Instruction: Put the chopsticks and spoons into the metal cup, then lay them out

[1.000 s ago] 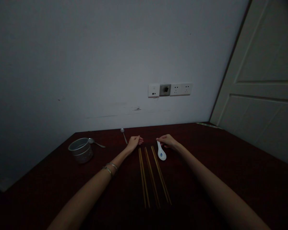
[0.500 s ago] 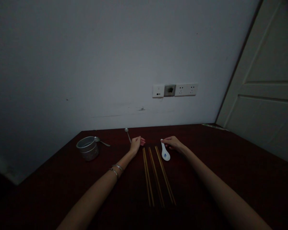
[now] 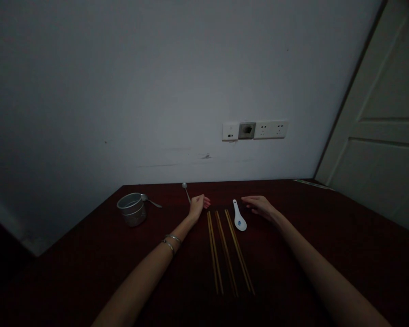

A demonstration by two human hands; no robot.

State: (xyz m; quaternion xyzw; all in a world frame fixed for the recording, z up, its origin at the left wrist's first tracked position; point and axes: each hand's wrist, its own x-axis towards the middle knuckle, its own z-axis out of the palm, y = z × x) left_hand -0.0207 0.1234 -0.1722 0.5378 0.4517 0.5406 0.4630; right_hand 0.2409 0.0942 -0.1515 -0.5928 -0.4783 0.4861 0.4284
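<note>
My right hand (image 3: 260, 205) rests just right of a white soup spoon (image 3: 239, 218), apart from it, fingers stretched out and holding nothing. The spoon has a blue mark in its bowl and lies with its handle toward the wall. Left of it, several wooden chopsticks (image 3: 227, 254) lie in three pairs side by side. My left hand (image 3: 198, 206) rests on its edge near the far ends of the left pair, fingers loosely bent with nothing visible in them. Behind it lies a long-handled metal spoon (image 3: 186, 188), its lower handle hidden by the hand.
At the left of the dark red table (image 3: 276, 272) stands a round metal container (image 3: 132, 211), with another metal spoon (image 3: 153, 203) beside it. The wall with sockets (image 3: 270, 130) rises behind the table, and a pale door (image 3: 388, 136) is at the right.
My right hand has let go of the white soup spoon and drawn off to its right; the spoon lies on the table. The view has shifted slightly. My left hand stays put.
</note>
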